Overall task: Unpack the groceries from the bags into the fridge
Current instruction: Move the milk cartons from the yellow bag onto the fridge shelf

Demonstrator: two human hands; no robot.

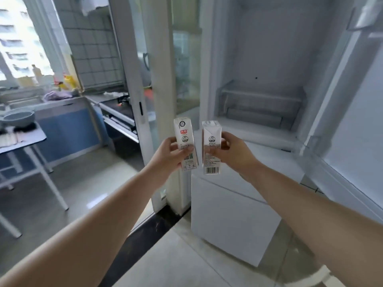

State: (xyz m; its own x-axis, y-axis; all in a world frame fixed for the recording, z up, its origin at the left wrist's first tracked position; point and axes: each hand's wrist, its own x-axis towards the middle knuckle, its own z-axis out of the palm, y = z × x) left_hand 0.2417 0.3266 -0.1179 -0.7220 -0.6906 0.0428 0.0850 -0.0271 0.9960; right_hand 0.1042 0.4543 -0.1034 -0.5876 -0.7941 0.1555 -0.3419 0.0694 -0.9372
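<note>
1 carton (186,141) per hand, fridge (269,59) open

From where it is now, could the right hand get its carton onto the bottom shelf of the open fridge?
Probably yes. The right hand holds its carton upright just in front of the open fridge, the door is swung aside, and nothing visible stands between the carton and the bottom shelf. The left hand is off to the side.

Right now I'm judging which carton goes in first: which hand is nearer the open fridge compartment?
Right. The right hand holds its carton just in front of the fridge compartment; the left hand, with the other carton, is further left, before the glass door.
</note>
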